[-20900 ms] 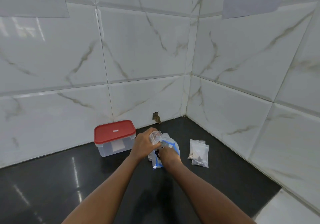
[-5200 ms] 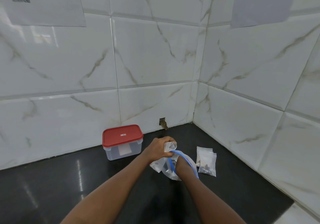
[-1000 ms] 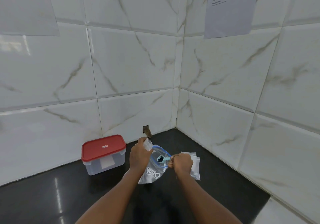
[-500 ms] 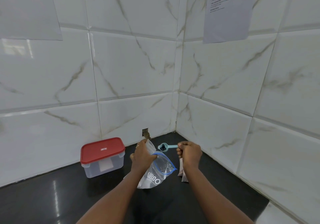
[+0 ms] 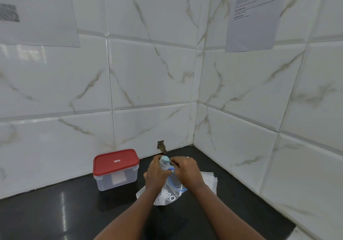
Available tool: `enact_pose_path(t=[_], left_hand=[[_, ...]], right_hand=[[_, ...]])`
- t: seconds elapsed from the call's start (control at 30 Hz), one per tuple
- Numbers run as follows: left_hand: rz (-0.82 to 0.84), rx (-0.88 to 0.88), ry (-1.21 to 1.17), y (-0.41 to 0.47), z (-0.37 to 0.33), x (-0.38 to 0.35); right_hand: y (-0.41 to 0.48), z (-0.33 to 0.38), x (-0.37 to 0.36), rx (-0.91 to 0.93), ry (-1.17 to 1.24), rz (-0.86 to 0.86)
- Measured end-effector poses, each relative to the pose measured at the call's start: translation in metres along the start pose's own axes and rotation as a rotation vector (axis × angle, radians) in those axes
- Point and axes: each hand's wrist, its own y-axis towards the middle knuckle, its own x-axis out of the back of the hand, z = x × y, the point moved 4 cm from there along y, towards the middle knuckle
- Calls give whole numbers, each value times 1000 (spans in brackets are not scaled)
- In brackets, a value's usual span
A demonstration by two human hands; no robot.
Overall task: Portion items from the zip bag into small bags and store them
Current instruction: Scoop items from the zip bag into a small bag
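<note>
Gripping small bag (image 5: pixel 163 164) and, apparently, top of zip bag (image 5: pixel 168 193) in left hand (image 5: pixel 156 173), low over tabletop (image 5: pixel 74 212) between lidded box (image 5: pixel 116 167) and spare bags (image 5: pixel 209 180). Pinching scoop (image 5: pixel 165 159) in right hand (image 5: pixel 185 169), bowl at small bag's mouth. Hands nearly touching. Expect thin, limp, slippery film, near weightless. Best to pinch at the rim and keep the mouth open.

One zip bag (image 5: pixel 168 195), one tub (image 5: pixel 117 176) (one scoop (image 5: pixel 165 159))
</note>
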Motion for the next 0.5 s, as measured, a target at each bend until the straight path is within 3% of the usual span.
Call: enact_pose_path(t=[0.1,0.27,0.4,0.5], left_hand=[[7,41,-7,1,1,0],[21,51,7,3,2,-3],[32,59,20,4,0,-5],[35,62,55,3,-3,-5]], right_hand=[[-3,2,-3,134,-119,10],[-6,4,-3,188,-149,27],[-5,-2,0,98,-107,19],[-4,-7,8,4,-4,-99]])
